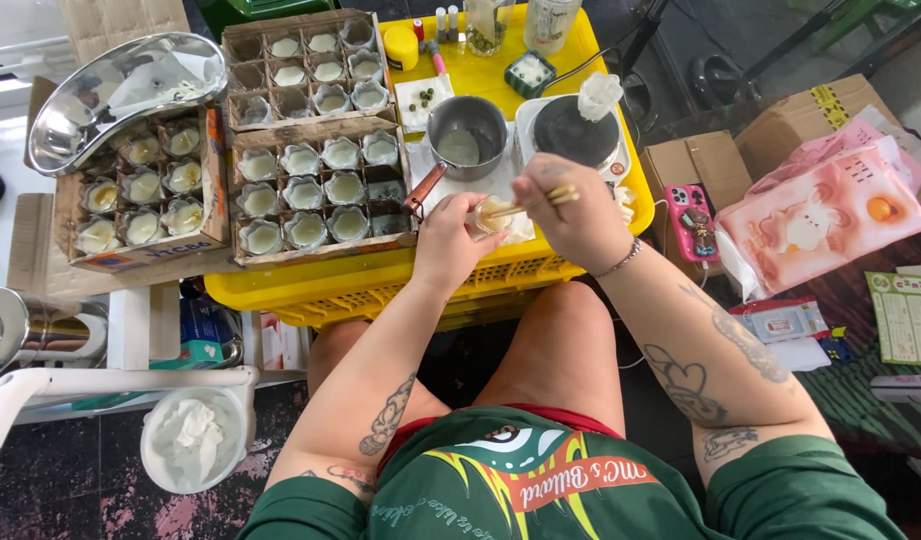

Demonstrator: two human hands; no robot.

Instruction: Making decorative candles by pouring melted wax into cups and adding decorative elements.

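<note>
Head view: work is carried out over a yellow crate (401, 285) turned into a bench, with the person seated behind it. A small clear cup (489, 216) is gripped in the curled fingers of the left hand (446, 245), just above the near edge of the crate. A pair of wooden sticks (526, 205) is pinched in the closed fingers of the right hand (571, 215), with the tips lying at the mouth of the cup. What the cup holds cannot be made out.

Just beyond the hands, a small metal saucepan (466, 135) with a copper-coloured handle is seen, pale liquid inside it, beside a round black hotplate (576, 130). Cardboard trays (321, 190) of filled cups are set to the left.

For this step, judged from the posture, the cup should be kept level and steady, and the sticks should be guided with the fingertips only, so that nothing is tipped over the rim. Both wrists are best held clear of the saucepan handle, which points toward the left hand.
</note>
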